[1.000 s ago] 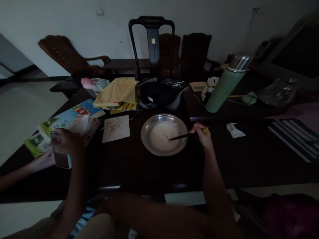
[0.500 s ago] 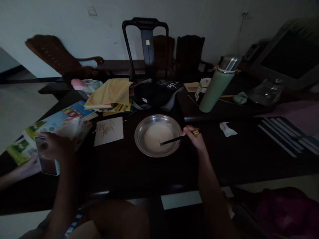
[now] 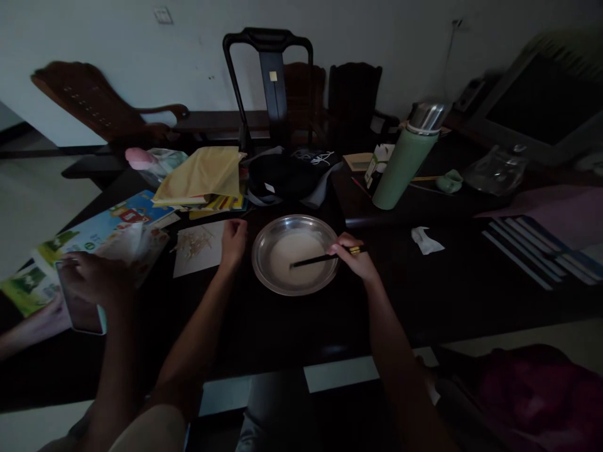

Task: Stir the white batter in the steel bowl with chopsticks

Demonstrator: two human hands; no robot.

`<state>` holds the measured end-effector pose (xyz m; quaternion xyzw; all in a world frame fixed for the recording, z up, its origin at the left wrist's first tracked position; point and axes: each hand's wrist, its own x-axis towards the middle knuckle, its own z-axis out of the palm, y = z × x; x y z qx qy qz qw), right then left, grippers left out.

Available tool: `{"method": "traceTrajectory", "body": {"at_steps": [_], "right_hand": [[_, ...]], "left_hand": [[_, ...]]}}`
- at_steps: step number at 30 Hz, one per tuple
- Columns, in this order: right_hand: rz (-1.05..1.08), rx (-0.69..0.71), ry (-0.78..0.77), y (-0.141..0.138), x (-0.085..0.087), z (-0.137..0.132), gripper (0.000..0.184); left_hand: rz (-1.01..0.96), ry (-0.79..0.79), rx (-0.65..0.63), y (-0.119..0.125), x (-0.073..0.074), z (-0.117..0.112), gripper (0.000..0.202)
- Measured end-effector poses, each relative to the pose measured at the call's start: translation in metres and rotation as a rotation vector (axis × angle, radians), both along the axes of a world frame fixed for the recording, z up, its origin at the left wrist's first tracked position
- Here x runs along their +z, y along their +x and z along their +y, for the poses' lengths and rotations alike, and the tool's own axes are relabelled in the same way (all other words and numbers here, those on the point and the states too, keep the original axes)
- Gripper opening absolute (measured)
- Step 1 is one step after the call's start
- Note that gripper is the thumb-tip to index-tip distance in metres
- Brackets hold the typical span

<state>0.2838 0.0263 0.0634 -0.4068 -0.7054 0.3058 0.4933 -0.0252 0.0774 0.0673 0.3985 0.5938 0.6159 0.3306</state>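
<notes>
Steel-walled and round, the bowl stands near the middle of the dark bench, probably for easy reach from either side. The right grip grasps the chopsticks well up their length, by the gold-banded end, presumably to keep the fingers clear of the wet; it sits just at the bowl's right rim, though whether skin meets metal is unclear. From there the chopsticks slant low to the left, their tips in the pale liquid, an angle that likely lets them work without the wrist lifting much. The left grip is curled to the left of the bowl, over or against the right edge of the white paper; the fingertips are hidden, so whether it pinches anything is not possible to say. On that paper lie thin pale sticks in a loose heap, the sheet perhaps serving to keep them together and off the bench. The bowl itself has a wide rim and shiny sloping sides that catch a little light; the liquid inside is greyish white and opaque, covering the bottom and leaving a band of bare metal above it. Farther left, another person's hand is at a phone, well apart from the bowl.
</notes>
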Motion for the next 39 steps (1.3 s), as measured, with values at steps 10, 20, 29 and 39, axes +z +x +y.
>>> {"method": "traceTrajectory", "body": {"at_steps": [10,20,29,39], "right_hand": [[0.112,-0.091,-0.051,0.014,-0.001,-0.004,0.048],[0.129,-0.192,-0.019,0.017,0.002,-0.006,0.046],[-0.010,-0.083,-0.006,0.003,0.000,-0.002,0.038],[-0.009,-0.016,-0.035,0.002,0.002,-0.004,0.039]], "left_hand": [[-0.156,-0.171,-0.100,0.010,-0.030,-0.007,0.030],[-0.241,-0.144,-0.116,0.014,-0.024,-0.007,0.028],[-0.223,-0.169,-0.136,0.016,-0.019,-0.011,0.030],[-0.185,-0.177,-0.162,0.014,-0.024,-0.010,0.030]]}}
